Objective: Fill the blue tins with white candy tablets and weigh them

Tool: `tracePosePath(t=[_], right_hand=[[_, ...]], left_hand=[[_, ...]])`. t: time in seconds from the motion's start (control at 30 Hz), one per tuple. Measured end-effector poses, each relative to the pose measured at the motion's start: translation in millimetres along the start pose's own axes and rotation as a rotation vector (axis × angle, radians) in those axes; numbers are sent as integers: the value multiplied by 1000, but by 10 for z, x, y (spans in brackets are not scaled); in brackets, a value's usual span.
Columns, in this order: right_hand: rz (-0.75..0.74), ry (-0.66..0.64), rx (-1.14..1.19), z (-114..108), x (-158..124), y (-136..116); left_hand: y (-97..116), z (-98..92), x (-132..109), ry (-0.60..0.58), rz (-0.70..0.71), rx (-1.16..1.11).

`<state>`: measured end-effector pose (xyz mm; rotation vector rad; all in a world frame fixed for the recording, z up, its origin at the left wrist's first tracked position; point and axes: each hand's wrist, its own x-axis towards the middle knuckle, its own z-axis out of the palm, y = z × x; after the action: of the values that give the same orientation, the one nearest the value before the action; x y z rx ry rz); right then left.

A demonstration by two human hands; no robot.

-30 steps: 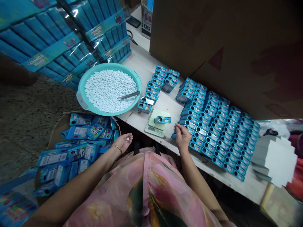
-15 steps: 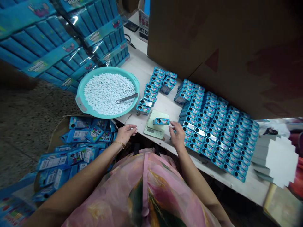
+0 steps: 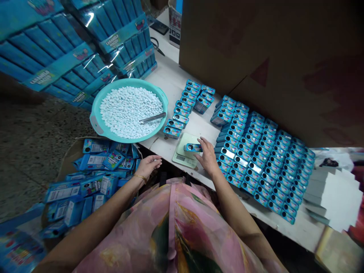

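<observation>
Blue tin (image 3: 192, 148) on the digital scale (image 3: 180, 161) touches the right hand (image 3: 207, 157).

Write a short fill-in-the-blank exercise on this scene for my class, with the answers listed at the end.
1. The right hand touches a blue tin sitting on a ____.
2. A metal scoop lies on white candies in a basin coloured ____.
3. A gold bangle circles the person's ____ wrist.

Answers: digital scale; teal; left.
</observation>
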<state>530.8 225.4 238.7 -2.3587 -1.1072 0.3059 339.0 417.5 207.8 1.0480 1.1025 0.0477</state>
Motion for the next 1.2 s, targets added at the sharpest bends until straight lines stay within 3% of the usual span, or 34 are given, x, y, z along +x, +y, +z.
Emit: tracePosePath(t=[0.47, 0.57, 0.77, 0.83, 0.93, 1.03, 1.2], right_hand=[[-64, -135, -39, 90, 201, 88], [-41, -65, -70, 52, 539, 243], [156, 100, -170, -20, 1648, 531], [138, 133, -181, -32, 1802, 583], [48, 249, -222, -122, 1680, 709], [98, 344, -299, -289, 1365, 896], [161, 252, -411, -466, 1161, 1103]], left_hand=[[-66, -50, 26, -5, -62, -12], [-54, -110, 63, 10, -55, -39], [-5, -149, 49, 89, -53, -116], [-12, -141, 20, 103, -60, -138], [-63, -150, -3, 109, -81, -147], [-129, -182, 19, 98, -108, -119], [-79, -133, 49, 78, -88, -70]])
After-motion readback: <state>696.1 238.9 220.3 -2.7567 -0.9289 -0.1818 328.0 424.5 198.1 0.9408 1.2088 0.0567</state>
